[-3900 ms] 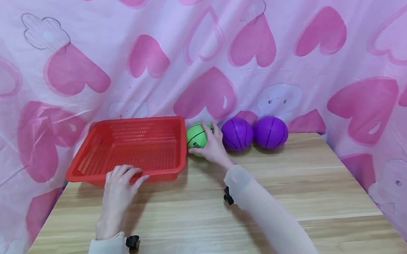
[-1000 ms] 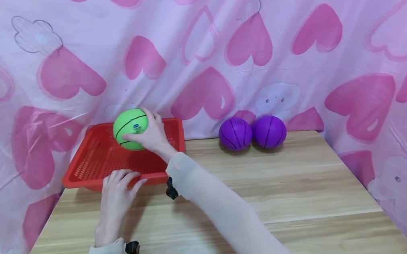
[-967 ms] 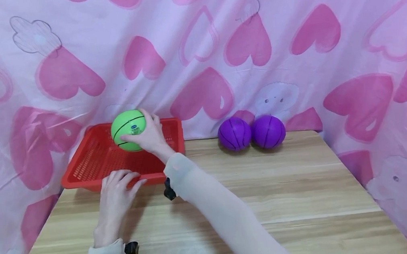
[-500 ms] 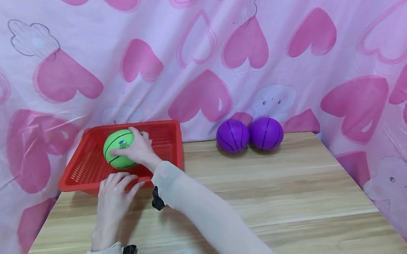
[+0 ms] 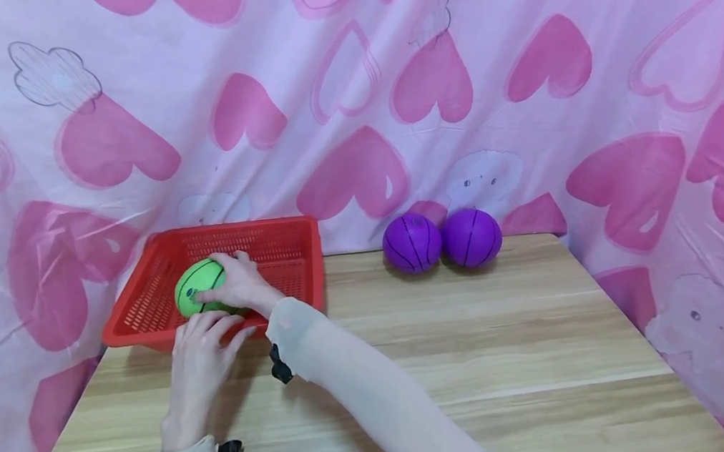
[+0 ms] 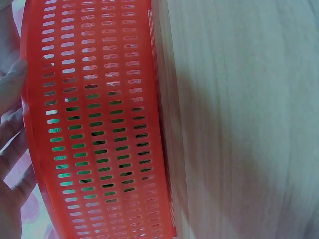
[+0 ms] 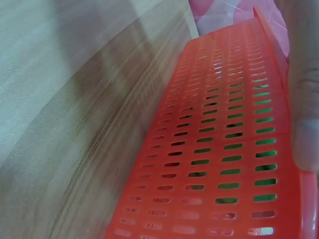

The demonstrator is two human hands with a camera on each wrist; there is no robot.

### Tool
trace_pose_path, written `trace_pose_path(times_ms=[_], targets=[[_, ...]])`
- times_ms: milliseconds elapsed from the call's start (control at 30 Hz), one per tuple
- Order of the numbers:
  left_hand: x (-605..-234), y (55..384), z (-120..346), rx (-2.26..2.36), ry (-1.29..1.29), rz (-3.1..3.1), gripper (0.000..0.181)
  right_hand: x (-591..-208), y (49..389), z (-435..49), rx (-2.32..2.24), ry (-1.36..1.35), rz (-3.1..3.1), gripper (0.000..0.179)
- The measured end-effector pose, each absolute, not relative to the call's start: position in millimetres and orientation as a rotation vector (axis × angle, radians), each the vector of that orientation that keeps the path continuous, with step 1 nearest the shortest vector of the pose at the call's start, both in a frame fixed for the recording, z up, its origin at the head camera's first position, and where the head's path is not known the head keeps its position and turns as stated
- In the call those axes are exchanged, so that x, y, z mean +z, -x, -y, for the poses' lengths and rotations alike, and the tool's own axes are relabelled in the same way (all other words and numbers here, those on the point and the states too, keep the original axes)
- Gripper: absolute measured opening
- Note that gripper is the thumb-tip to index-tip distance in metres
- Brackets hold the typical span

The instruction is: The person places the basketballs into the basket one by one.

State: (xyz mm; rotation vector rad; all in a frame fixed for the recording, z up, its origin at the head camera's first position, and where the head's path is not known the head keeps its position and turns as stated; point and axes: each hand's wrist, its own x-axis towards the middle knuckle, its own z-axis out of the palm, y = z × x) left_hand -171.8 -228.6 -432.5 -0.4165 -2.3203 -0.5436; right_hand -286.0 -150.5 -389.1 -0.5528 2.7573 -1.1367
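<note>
Inside the left half of a red plastic basket [image 5: 314, 259] is a small green basketball [image 5: 195, 282] with black lines. My right hand [image 5: 239, 285] grips it from the right, thumb across the near side and fingers over the top. On the basket's front rim, my left hand [image 5: 198, 359] holds on with bent fingers. The left wrist view shows the left thumb [image 6: 11, 87] at the rim and the other fingers partly hidden behind it. Green shows through the slots of the basket wall [image 7: 214, 149] in the right wrist view; the ball's lower part is hidden in the head view.
Two purple basketballs, one on the left [image 5: 412, 243] and one on the right [image 5: 471, 238], sit side by side at the back of the wooden table [image 5: 477, 359]. Behind it hangs a pink curtain [image 5: 322, 64] with hearts.
My right hand took the green basketball from beside the basket, carried it left over the rim and lowered it inside. The left hand stayed at the front rim.
</note>
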Motion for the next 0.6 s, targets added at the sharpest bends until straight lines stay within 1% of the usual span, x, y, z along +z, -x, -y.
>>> trace_pose_path(times_ms=[367, 600], targets=[[-432.3, 172.7, 229.3, -0.525, 0.419, 2.315, 0.028, -382.5, 279.6, 140.0, -1.191, 0.672, -2.71, 0.057], [-432.7, 174.0, 228.8, -0.507, 0.431, 2.307, 0.029, -375.9, 270.1, 104.9, -1.014, 0.933, -2.672, 0.045]])
